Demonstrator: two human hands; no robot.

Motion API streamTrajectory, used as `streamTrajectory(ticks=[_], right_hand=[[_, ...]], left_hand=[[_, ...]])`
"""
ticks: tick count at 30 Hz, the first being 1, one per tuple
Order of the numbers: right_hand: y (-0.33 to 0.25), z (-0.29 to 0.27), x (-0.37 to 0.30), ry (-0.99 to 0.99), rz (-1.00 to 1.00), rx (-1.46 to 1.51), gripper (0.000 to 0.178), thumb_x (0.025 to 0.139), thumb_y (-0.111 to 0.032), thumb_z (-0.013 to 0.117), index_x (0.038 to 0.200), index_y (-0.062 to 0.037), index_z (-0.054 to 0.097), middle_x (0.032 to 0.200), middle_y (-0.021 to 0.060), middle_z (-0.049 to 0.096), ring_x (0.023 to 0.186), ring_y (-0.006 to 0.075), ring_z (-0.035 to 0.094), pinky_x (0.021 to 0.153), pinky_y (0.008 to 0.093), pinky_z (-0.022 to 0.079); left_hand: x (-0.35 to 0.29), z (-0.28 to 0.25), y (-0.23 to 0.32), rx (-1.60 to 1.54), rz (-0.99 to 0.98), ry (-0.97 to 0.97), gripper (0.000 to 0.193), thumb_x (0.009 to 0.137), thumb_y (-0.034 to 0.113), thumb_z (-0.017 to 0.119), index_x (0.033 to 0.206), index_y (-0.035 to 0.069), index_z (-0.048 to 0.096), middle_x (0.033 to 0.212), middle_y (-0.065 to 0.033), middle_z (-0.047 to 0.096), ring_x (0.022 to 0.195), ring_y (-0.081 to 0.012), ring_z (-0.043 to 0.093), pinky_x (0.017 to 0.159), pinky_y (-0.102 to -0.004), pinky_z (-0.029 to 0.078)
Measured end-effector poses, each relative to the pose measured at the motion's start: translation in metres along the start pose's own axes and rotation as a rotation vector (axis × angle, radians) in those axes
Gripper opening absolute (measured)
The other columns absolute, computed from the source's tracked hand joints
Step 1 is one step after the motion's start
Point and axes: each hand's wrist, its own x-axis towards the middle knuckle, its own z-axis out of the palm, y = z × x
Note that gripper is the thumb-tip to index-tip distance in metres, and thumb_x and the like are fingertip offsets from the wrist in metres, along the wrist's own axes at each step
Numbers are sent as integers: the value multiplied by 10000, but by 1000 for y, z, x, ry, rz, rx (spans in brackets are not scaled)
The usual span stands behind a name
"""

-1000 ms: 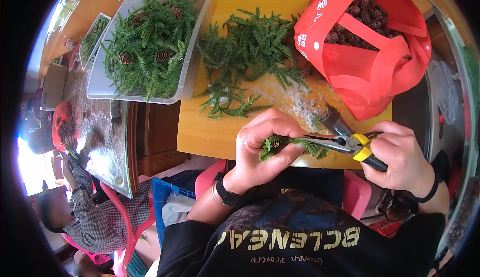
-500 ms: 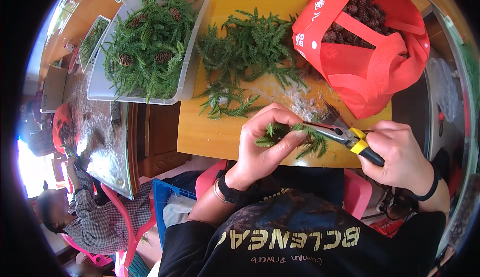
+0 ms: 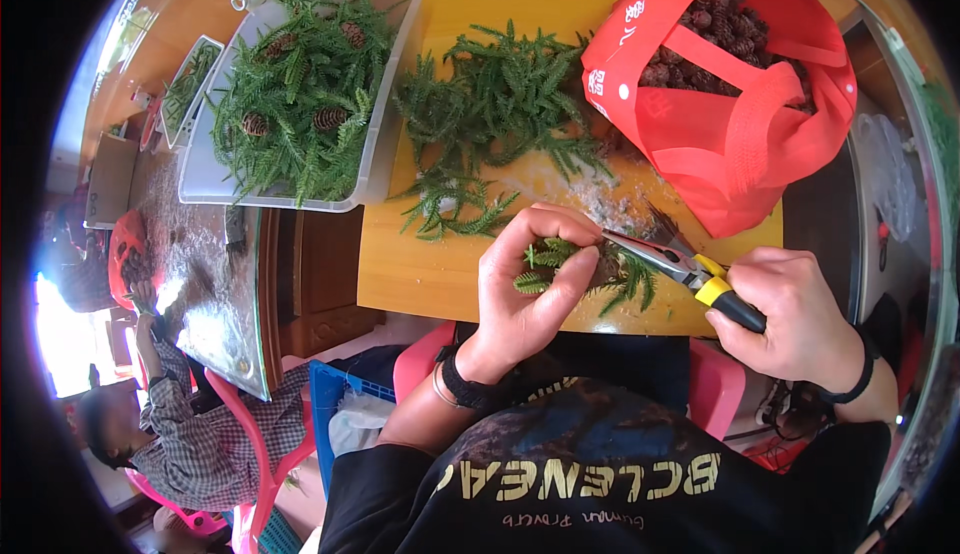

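Observation:
My left hand (image 3: 525,289) pinches a small green artificial pine sprig (image 3: 638,279) between thumb and fingers. A brownish part, possibly a pine cone, shows beside the thumb, mostly hidden. My right hand (image 3: 795,314) is wrapped round the yellow and black handles of long-nosed pliers (image 3: 672,264). The jaws of the pliers reach the left fingertips above the sprig; whether they grip anything is too small to tell. Beyond my hands, more green pine sprigs (image 3: 510,94) lie loose on the yellow table (image 3: 400,274).
A clear plastic bin (image 3: 210,182) full of sprigs with several pine cones stands at the left. The red bag (image 3: 730,189) at the right holds many brown cones (image 3: 720,34). White flakes (image 3: 600,199) litter the tabletop. Another person (image 3: 190,434) sits at a table on the far left.
The pliers' tips have shifted slightly left and up towards my left fingertips. My right hand has lowered a little, and its fingers have closed further round the handles.

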Motion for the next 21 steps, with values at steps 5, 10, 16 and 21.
streamTrajectory(ticks=[5,10,16,21], right_hand=[[-1,0,-2,-12,41,74,251,651,-111,646,587,-4,429,530,138,421,498,330,442,461,398,350],[5,-8,-1,-118,87,199,237,658,-149,648,628,15,480,642,164,513,611,341,522,538,380,411],[37,-1,1,-108,-50,235,193,625,-158,638,686,6,558,834,172,615,843,339,602,697,364,482],[45,8,10,-82,-212,261,193,602,-135,670,669,-5,544,812,156,611,866,335,600,701,380,484]], left_hand=[[-2,-3,-1,-45,-33,-54,159,763,-24,583,910,8,530,955,-109,580,869,-142,547,793,-274,445],[-6,-8,0,-207,-194,-49,218,769,66,679,917,7,530,940,-127,590,864,-171,567,789,-297,459],[-8,-12,-5,-427,-262,-162,333,760,205,739,918,21,511,890,-148,593,842,-217,588,741,-331,478],[-9,-10,-7,-545,-266,-181,321,760,209,741,907,41,510,881,-154,600,783,-199,590,685,-305,481]])
